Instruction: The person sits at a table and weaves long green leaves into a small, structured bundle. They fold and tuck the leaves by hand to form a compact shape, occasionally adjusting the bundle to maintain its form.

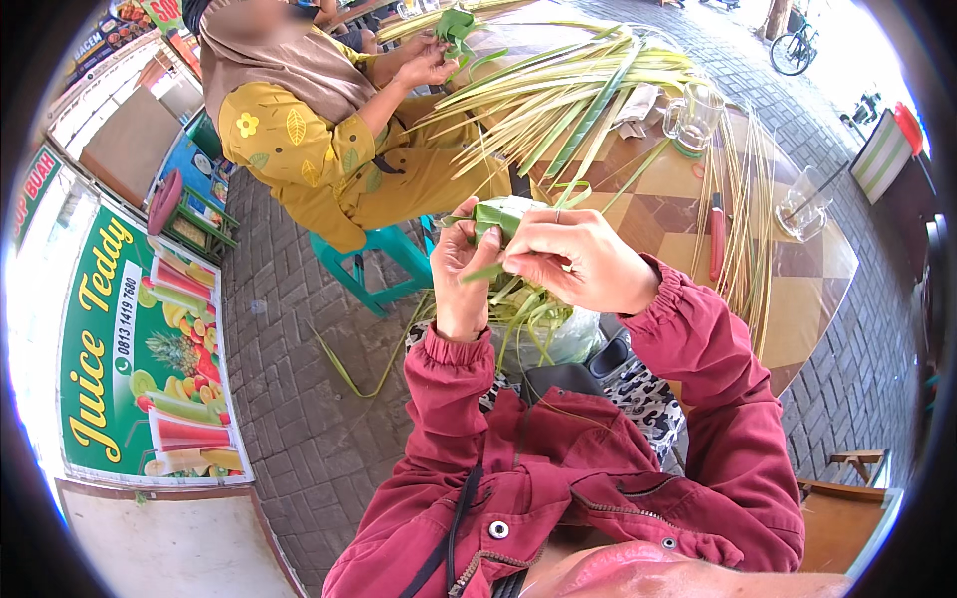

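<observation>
A woven green palm-leaf piece (502, 215) is held up over my lap. My left hand (462, 269) grips its left side between thumb and fingers. My right hand (574, 258) pinches a leaf strip (482, 273) at the front of the weave, while another strip curls up above the knuckles. Below both hands, a clear plastic bag (579, 336) holds green leaf scraps (527, 310). Long pale-green palm-leaf strips (553, 97) lie in a heap on the table beyond. Thin leaf ribs (754, 224) and a red-handled knife or cutter (717, 243) lie to the right.
A person in a yellow patterned top (299, 142) sits at upper left, holding another green woven leaf piece (454, 28). Two glass mugs, one (697, 119) near the heap and one (804, 205) near the right edge, stand on the checked table (673, 250). A teal stool (374, 261) stands below that person.
</observation>
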Available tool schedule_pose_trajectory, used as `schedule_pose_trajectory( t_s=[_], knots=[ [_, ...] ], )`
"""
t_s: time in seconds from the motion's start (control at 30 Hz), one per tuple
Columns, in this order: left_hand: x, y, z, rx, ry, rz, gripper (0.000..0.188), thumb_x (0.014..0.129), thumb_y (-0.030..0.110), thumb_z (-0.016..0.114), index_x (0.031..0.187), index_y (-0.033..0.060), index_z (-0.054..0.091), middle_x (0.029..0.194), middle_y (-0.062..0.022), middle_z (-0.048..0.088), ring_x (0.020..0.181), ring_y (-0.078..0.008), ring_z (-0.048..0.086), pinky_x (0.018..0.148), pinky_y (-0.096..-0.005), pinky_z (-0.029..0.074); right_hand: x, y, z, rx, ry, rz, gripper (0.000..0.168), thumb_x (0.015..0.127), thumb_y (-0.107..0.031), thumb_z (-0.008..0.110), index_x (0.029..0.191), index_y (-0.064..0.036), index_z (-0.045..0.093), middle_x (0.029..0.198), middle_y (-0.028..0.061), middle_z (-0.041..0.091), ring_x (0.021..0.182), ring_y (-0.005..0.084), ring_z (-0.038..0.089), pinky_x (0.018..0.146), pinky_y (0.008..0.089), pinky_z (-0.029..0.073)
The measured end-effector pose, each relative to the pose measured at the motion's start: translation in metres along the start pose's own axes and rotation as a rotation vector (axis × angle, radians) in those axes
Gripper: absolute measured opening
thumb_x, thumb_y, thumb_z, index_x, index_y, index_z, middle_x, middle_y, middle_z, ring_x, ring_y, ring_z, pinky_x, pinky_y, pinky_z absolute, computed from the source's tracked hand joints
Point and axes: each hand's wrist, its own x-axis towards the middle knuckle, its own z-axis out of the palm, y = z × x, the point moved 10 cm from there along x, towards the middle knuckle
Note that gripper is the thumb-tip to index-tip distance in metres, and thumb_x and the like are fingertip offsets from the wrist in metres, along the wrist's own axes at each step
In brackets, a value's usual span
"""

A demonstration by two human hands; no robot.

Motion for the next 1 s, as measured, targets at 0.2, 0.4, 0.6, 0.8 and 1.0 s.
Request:
schedule_pose_trajectory(
  t_s=[0.2,0.4,0.6,0.8,1.0],
  knots=[
    [-0.005,0.004,0.015,-0.109,-0.031,-0.077,0.017,0.086,0.003,0.053,0.103,0.0020,0.050,0.119,-0.0053,0.049,0.101,-0.0165,0.055,0.085,-0.0308,0.049,-0.004,0.002,-0.017,-0.259,0.331,-0.034,0.007,0.082,-0.004,0.059,0.086,-0.003,0.053,0.067,0.0100,0.049,0.053,0.0268,0.050,0.048,0.0318,0.039],
    [-0.010,-0.003,0.031,-0.156,-0.125,-0.116,0.020,0.090,0.006,0.049,0.109,0.0015,0.048,0.111,-0.0069,0.053,0.102,-0.0151,0.055,0.085,-0.0321,0.049,-0.013,0.003,-0.017,-0.622,0.420,0.023,0.010,0.079,-0.004,0.060,0.084,-0.005,0.051,0.069,0.0085,0.052,0.052,0.0268,0.055,0.045,0.0337,0.042],
    [-0.008,0.004,0.019,-0.114,-0.022,0.016,0.016,0.089,0.006,0.053,0.104,0.0016,0.052,0.116,-0.0073,0.051,0.102,-0.0137,0.052,0.086,-0.0284,0.046,-0.010,0.015,0.000,-0.701,0.213,0.059,0.015,0.082,-0.017,0.058,0.080,-0.006,0.048,0.072,0.0080,0.052,0.055,0.0256,0.057,0.046,0.0358,0.044],
    [-0.010,0.021,-0.006,0.357,0.115,0.307,0.008,0.082,0.004,0.062,0.082,0.0005,0.055,0.129,-0.0163,0.039,0.108,-0.0189,0.048,0.085,-0.0296,0.042,-0.012,0.029,0.009,-0.544,0.061,0.193,0.019,0.085,-0.019,0.054,0.078,-0.003,0.051,0.071,0.0113,0.055,0.058,0.0283,0.058,0.050,0.0373,0.045],
    [-0.016,0.033,0.002,0.575,0.146,0.421,0.013,0.080,0.003,0.063,0.082,0.0000,0.051,0.130,-0.0193,0.037,0.118,-0.0302,0.042,0.090,-0.0330,0.039,-0.032,0.075,0.024,0.241,-0.045,0.731,0.020,0.090,-0.012,0.048,0.081,0.005,0.054,0.072,0.0135,0.060,0.051,0.0178,0.063,0.044,0.0286,0.048]
  ],
)
